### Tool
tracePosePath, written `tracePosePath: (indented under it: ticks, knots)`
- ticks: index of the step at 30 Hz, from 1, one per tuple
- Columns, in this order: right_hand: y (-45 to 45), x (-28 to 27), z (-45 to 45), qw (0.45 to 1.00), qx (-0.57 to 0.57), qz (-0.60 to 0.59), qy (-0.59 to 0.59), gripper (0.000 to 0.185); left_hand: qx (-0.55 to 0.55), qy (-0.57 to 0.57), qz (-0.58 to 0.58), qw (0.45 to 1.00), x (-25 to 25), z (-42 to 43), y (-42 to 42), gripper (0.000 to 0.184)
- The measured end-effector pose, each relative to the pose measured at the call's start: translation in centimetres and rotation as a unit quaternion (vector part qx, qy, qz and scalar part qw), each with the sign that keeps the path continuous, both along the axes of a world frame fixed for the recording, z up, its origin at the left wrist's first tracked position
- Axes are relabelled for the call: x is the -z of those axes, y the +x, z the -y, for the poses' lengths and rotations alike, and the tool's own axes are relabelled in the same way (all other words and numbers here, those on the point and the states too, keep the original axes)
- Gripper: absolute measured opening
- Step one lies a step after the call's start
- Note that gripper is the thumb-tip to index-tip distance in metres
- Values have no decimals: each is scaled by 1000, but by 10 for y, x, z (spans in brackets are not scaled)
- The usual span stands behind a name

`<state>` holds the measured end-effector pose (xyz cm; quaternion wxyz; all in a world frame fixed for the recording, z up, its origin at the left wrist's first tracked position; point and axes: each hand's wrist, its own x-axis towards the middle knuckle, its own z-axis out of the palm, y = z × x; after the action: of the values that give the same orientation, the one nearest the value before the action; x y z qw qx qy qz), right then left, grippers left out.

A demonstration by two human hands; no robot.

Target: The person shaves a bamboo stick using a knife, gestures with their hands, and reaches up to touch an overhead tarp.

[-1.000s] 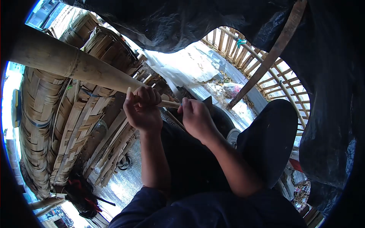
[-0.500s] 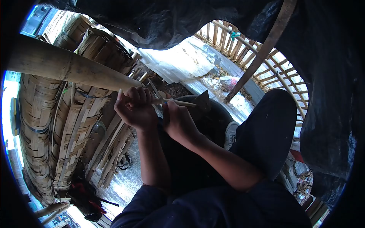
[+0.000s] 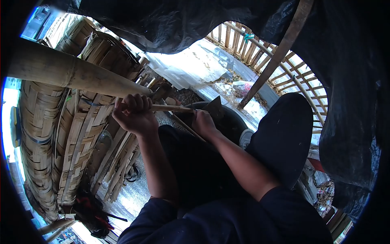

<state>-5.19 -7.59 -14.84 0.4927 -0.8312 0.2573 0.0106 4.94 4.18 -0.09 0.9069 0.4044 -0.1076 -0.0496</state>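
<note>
A thin pale bamboo strip stretches between my two hands. My left hand is closed around its left end, beside the thick bamboo pole. At the strip's other end, my right hand is closed with the thumb on top. A second slender stick runs slantwise below the strip and passes under my right hand; whether that hand also grips it I cannot tell. Behind my right hand, a dark triangular piece stands up by a round black tub.
The thick bamboo pole slants in from the left. Rolled woven bamboo panels and split bamboo pieces stand on that side. A wooden post, black plastic sheeting and a slatted bamboo fence are at the right.
My hands have moved apart: the left a little leftward, the right rightward and down. More of the bamboo strip shows between them. A thin blade-like piece seen near the strip before is no longer distinct.
</note>
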Motion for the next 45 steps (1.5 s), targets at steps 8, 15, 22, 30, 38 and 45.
tracePosePath:
  ticks: [8,15,22,30,38,45]
  knots:
    - [8,-26,-17,987,-23,149,52,32,-30,-6,-31,999,4,-7,6,41]
    - [10,-19,-18,997,-15,75,33,32,-60,-8,-58,997,1,-7,12,43]
    - [0,64,-5,999,-2,50,12,27,-73,-16,-59,995,3,-14,18,42]
    - [14,15,-21,990,-43,132,6,34,-82,-13,-70,994,6,-19,21,44]
    - [11,47,-8,995,-47,55,-67,31,-60,-39,-67,995,12,-23,29,44]
    - [-20,121,11,997,-45,-34,-49,35,-58,-49,-81,994,12,-28,29,45]
